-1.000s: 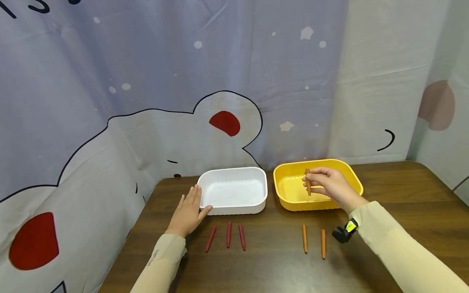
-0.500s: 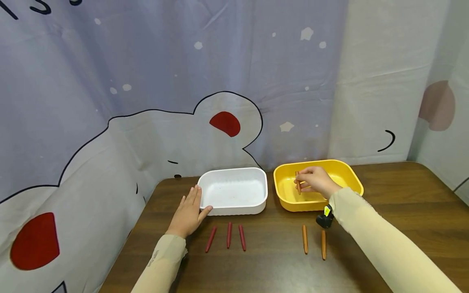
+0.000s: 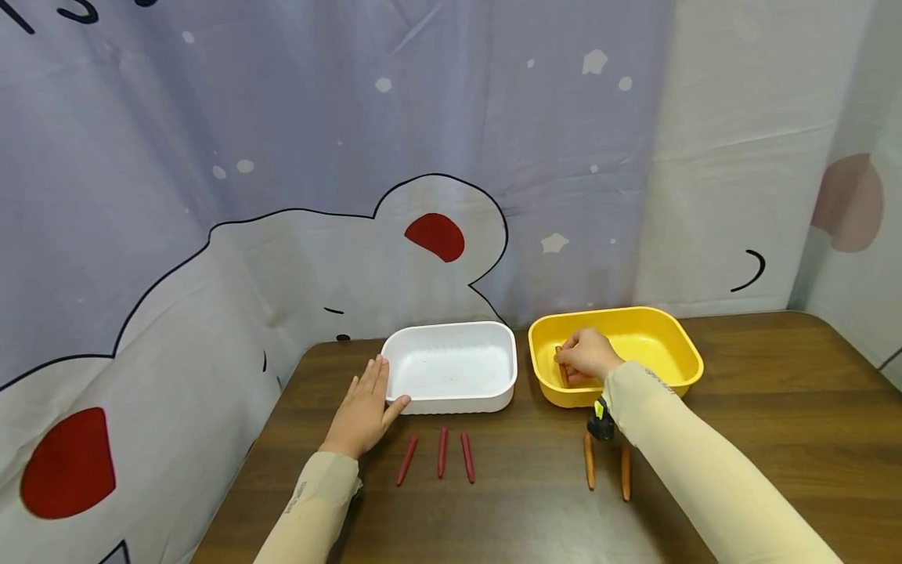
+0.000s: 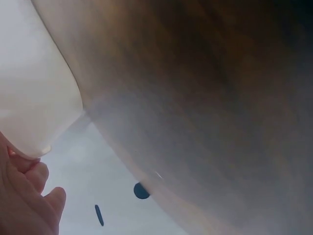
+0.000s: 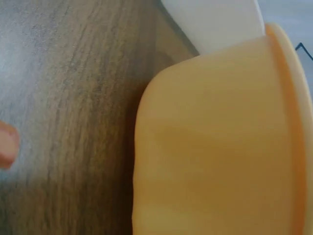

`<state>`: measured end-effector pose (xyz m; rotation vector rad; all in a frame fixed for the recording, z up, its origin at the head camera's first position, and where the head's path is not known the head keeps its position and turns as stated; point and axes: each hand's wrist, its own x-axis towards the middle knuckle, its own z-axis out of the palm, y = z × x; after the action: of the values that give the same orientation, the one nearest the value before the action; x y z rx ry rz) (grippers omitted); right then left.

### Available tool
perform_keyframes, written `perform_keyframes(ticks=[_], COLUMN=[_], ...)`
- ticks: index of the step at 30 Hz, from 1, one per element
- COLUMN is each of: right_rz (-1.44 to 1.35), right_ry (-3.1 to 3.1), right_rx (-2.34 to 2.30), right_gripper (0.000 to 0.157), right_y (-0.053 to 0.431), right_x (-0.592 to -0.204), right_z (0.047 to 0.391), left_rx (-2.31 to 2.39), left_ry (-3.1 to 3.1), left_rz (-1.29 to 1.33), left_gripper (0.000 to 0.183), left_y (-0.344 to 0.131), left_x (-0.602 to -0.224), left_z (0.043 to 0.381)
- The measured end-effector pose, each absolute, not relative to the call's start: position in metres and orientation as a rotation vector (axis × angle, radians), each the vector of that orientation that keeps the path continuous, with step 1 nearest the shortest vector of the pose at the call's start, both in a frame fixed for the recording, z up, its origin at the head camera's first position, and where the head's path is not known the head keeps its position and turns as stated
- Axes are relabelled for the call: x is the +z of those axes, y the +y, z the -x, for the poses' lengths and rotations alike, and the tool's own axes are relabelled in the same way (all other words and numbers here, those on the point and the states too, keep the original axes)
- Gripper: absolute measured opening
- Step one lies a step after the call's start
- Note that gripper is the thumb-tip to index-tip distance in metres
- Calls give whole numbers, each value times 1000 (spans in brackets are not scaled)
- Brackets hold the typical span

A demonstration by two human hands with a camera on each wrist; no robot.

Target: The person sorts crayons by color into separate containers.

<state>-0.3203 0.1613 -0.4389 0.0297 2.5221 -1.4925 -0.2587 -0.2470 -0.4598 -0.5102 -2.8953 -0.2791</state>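
My right hand (image 3: 589, 354) is down inside the yellow tray (image 3: 658, 341), near its left end, and pinches an orange crayon (image 3: 561, 368) that stands nearly upright. The fingers partly hide that crayon. Two more orange crayons (image 3: 589, 462) lie on the table in front of this tray, partly covered by the right wrist and sleeve. With fairly straight fingers, my left hand (image 3: 361, 409) rests against the left end of the white tray (image 3: 451, 368). In the left wrist view its fingers (image 4: 36, 176) touch the tray's rim. Three dark red crayons (image 3: 441, 453) lie in front of the white tray.
Both trays stand side by side near the back of the brown wooden table (image 3: 507, 517), with a narrow gap between them. A printed curtain (image 3: 310, 266) hangs just behind. In the right wrist view, the yellow tray's outer wall (image 5: 215, 142) fills much of the picture.
My right hand has moved left and lower into the yellow tray with the orange crayon between its fingers. The left hand stays where it was.
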Motion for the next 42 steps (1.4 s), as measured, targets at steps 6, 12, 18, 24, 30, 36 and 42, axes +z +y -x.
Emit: perform_keyframes(ticks=[6,12,18,24,30,36,42], right_rz=[-20,-18,-24,21,57,15,111], right_ry=[2570,2621,2667,2706,2648,2546,2628], right_rx=[-1421,-1333,-1271,-1246,-1353,-1504,-1503], right_gripper=[14,20,24,23,16,16,23], right_y=[159,158,159,158,160,160,162], right_x=[-442,-439,-438,-438,-435,-426,-412], right_z=[320,319,319,317,317,312,297], left_rx=[-281,-271,-293,-277,-288,-286,-279], left_ry=[-2894,-2885,-2889,-2895,-2895,-2898,-2891], left_rz=[513,511,518,513,515,511,511], left_gripper=[85,84,84,85,85,84,84], left_y=[-247,-246,-244,-245,-246,-247,-248], left_x=[-460,-458,-457,-459,-459,-460,-462], left_z=[260,261,262,261,261,261,260])
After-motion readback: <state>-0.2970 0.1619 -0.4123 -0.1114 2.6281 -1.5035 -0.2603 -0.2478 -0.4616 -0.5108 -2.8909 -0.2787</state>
